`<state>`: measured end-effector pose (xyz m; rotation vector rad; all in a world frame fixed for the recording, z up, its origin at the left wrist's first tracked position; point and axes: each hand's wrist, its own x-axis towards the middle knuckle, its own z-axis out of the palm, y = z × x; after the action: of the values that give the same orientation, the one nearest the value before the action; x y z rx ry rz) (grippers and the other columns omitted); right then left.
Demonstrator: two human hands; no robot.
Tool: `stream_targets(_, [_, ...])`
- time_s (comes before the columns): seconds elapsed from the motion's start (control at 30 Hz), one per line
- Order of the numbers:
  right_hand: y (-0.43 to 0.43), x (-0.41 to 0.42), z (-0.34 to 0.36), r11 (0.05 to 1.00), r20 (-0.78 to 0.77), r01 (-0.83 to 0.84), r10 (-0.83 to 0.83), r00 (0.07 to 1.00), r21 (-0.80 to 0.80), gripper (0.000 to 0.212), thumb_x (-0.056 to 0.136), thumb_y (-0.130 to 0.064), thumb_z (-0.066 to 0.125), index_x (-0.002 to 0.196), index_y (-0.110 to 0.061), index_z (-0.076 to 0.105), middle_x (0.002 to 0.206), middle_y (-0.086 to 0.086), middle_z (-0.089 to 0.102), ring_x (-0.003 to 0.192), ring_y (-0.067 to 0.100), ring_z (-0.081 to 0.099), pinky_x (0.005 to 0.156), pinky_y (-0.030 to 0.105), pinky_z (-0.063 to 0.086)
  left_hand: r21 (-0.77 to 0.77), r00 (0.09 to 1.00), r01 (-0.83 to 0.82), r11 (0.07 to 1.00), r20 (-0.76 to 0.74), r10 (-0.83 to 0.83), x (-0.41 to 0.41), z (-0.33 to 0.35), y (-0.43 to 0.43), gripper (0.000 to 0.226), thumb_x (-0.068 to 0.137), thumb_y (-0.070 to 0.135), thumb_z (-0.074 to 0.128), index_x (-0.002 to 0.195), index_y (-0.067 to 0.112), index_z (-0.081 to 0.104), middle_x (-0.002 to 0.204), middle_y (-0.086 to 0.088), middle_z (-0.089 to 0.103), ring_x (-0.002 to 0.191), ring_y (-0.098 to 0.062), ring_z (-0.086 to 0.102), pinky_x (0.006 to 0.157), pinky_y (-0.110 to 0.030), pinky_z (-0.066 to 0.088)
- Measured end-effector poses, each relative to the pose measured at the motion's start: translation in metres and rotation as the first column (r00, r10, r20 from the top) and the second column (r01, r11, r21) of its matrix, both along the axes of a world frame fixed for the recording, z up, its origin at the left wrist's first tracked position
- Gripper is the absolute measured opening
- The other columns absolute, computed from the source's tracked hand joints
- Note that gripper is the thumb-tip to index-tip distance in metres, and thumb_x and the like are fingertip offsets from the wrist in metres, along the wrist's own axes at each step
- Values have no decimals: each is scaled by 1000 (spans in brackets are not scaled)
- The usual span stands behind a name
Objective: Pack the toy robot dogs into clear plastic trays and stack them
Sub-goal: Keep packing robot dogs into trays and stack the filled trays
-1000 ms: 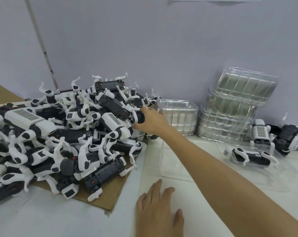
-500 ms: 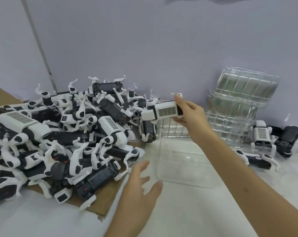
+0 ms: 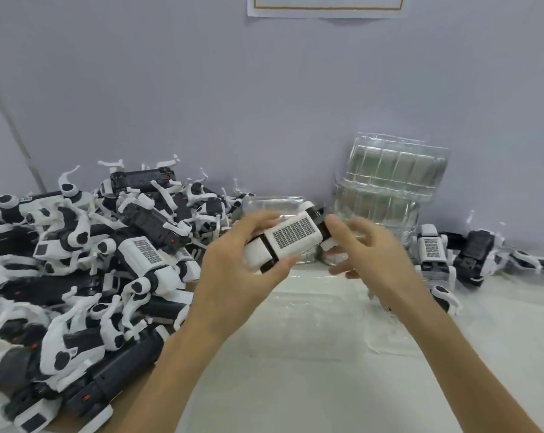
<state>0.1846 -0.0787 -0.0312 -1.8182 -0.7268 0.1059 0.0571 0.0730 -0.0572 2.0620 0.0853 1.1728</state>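
Observation:
A white and black toy robot dog (image 3: pixel 291 240) with a grid label on its back is held in the air between both hands. My left hand (image 3: pixel 242 267) grips its left end from below, thumb under the body. My right hand (image 3: pixel 367 251) holds its right end, fingers curled round the black part. Below them an empty clear plastic tray (image 3: pixel 320 310) lies flat on the white table. A large pile of robot dogs (image 3: pixel 86 267) covers the left side. A stack of clear trays (image 3: pixel 386 189) leans on the wall behind.
More clear trays (image 3: pixel 274 204) sit behind the held dog. Three or so robot dogs (image 3: pixel 433 254) lie at the right by the wall, one black one (image 3: pixel 473 254) among them. Brown cardboard lies under the pile. A paper sheet (image 3: pixel 327 4) hangs on the wall.
My right hand carried a dog from the pile toward the middle. My left hand rose from the table and took hold of the dog's other end.

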Motion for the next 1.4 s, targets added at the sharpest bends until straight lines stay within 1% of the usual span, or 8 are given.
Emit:
stream_targets(0.13, [-10, 2, 0, 978, 525, -185, 207, 826, -95, 69, 80, -43, 78, 141, -42, 45, 151, -31, 33, 139, -8, 33, 107, 17, 34, -272, 998, 33, 962, -42, -46, -1, 4, 10, 27, 77, 24, 84, 101, 30, 72, 92, 12, 73, 71, -7, 71, 57, -21, 56])
stream_targets(0.27, [1, 0, -13, 959, 622, -241, 281, 731, -151, 57, 83, -23, 79, 134, -37, 58, 138, -25, 52, 128, -5, 46, 104, 14, 39, -485, 972, 156, 860, -80, -221, 0, 2, 10, 9, 89, 23, 69, 91, 26, 78, 80, -5, 75, 67, -16, 73, 55, -20, 55])
stream_targets(0.47, [7, 20, -35, 985, 415, -4, 76, 907, -172, 41, 86, -33, 76, 126, -33, 67, 109, -24, 66, 98, -6, 56, 86, 4, 40, -393, 970, -73, 917, -241, -26, 9, -32, 23, 23, 99, 53, 42, 111, 44, 59, 110, 21, 67, 108, 0, 61, 88, -22, 44])
stream_targets(0.6, [7, 30, -53, 932, 328, 58, 67, 942, -358, 40, 86, -37, 76, 125, -37, 67, 119, -16, 68, 111, 8, 59, 84, 15, 41, -265, 901, -61, 962, -429, -61, 12, -60, 20, 45, 101, 42, 46, 145, 32, 43, 146, 19, 46, 136, -1, 39, 114, -27, 30])
stream_targets(0.87, [9, 32, -67, 845, 291, 31, 149, 945, -534, 38, 87, -39, 74, 124, -40, 67, 129, -19, 64, 120, 9, 56, 110, 40, 36, -56, 880, -39, 998, -475, 7, 15, -98, 9, 45, 105, 22, 38, 147, 41, 37, 154, 24, 29, 137, 15, 21, 98, 7, 8])
stream_targets(1.03, [11, 37, -68, 822, 308, 59, 145, 940, -567, 40, 82, -44, 78, 121, -43, 68, 107, -14, 56, 106, 13, 54, 94, 34, 41, -64, 902, -10, 998, -430, -19, 14, -102, 11, 46, 104, 22, 39, 135, 56, 42, 153, 27, 30, 134, 21, 21, 100, 4, 11])
stream_targets(1.2, [16, 41, -69, 787, 294, 79, 133, 947, -612, 39, 77, -47, 81, 114, -45, 70, 108, -11, 61, 115, 15, 53, 100, 38, 40, -117, 908, -29, 993, -419, -23, 18, -107, 13, 42, 100, 18, 41, 130, 40, 60, 146, 32, 34, 139, 2, 31, 107, -17, 23])
stream_targets(1.4, [14, 40, -75, 888, 318, 138, 11, 948, -440, 31, 76, -51, 80, 100, -34, 68, 96, -13, 50, 85, 6, 53, 78, 29, 47, -124, 928, -64, 990, -372, 13, 18, -109, 10, 45, 88, 35, 34, 121, 44, 64, 141, 40, 33, 136, 6, 33, 106, -20, 27])
